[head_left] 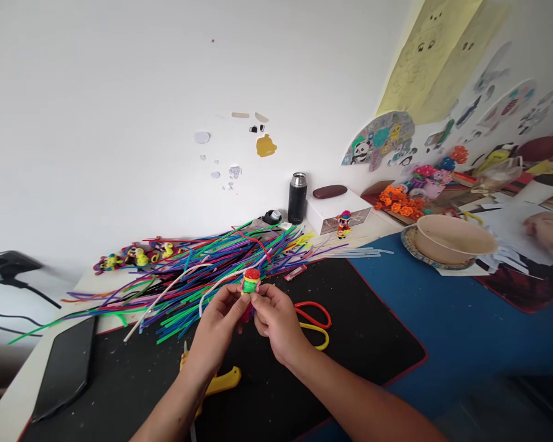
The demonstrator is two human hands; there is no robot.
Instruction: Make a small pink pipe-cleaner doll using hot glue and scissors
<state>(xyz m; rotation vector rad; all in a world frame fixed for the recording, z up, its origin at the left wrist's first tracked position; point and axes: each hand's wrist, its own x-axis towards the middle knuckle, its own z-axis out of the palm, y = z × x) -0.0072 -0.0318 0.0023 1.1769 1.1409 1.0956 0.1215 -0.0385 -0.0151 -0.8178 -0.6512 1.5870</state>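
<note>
Both my hands meet over the black desk mat [359,331], pinching a small pipe-cleaner figure [251,282] between them. It has a red top, a yellow band and a green front; its lower part is mostly hidden by my fingers. My left hand [222,316] grips its left side, and my right hand [276,316] its right side. Just behind the figure spreads a large heap of coloured pipe cleaners [203,270]. A red pipe-cleaner loop [320,313] and a yellow loop [321,337] lie beside my right hand. Under my left forearm is a yellow-handled tool [223,382], partly covered.
Several finished figures [138,255] lie at the back left, and one stands before a white box [338,205]. A black bottle [297,199] is against the wall. A phone-like black slab [67,368] lies left. To the right are a bowl [456,236] and another person's hand [550,224].
</note>
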